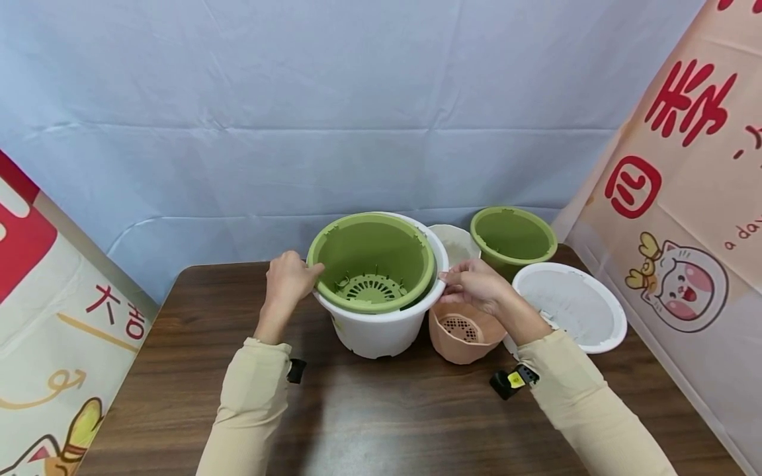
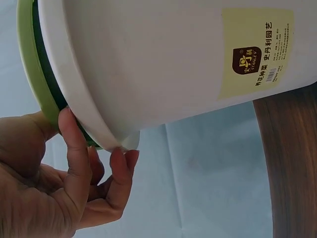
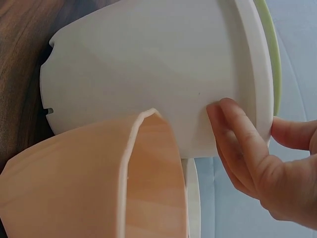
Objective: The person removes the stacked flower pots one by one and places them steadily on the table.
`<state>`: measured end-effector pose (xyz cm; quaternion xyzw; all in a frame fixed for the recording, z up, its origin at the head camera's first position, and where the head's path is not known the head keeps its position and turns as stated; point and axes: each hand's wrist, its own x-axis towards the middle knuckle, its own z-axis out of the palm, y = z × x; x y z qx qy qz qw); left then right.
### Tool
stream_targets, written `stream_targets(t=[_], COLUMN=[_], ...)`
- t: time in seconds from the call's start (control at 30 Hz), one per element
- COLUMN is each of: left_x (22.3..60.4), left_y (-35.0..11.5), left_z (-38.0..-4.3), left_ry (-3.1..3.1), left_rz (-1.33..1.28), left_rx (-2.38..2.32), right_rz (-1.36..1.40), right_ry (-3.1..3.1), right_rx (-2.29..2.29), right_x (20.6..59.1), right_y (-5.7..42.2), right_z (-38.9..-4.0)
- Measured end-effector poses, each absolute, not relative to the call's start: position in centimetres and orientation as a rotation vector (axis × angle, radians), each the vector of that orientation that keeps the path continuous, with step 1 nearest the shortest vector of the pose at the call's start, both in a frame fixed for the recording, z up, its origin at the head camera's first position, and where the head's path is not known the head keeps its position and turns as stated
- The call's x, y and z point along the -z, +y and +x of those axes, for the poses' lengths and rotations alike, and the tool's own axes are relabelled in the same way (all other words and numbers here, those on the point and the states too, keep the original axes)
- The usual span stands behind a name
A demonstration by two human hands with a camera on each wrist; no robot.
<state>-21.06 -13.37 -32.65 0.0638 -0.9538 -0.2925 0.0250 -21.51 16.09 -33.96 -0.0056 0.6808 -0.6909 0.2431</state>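
Observation:
A green flower pot [image 1: 375, 258] with a slotted bottom sits inside a larger white flower pot [image 1: 381, 330], its rim standing above the white rim and set toward the left. My left hand [image 1: 288, 281] pinches the green pot's rim at the left side. In the left wrist view, other fingertips [image 2: 124, 157] of that hand lie against the white rim [image 2: 81, 84]. On the right, my right hand [image 1: 476, 285] grips the white pot's rim. The right wrist view shows its fingers [image 3: 242, 129] along the white outer wall and the thumb at the rim.
A peach-coloured pot [image 1: 461, 330] stands close by the white pot's right side, below my right hand. Behind it are a cream pot [image 1: 455, 241] and another green pot [image 1: 514, 235]. A white oval-looking pot [image 1: 568, 307] is at the right. All stand on a wooden table [image 1: 381, 416] against a cloth backdrop.

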Motion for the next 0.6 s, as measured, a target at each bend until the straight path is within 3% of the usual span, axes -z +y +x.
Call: stream_targets(t=[0.6], left_x=[31.66], left_y=[-13.47], left_z=[-20.78], left_ry=[-2.948], left_rz=[0.122], left_rx=[1.011], right_rz=[-0.038], right_ry=[1.869], right_rx=[1.898], right_x=[34.06], right_y=[16.08], right_z=[-21.37])
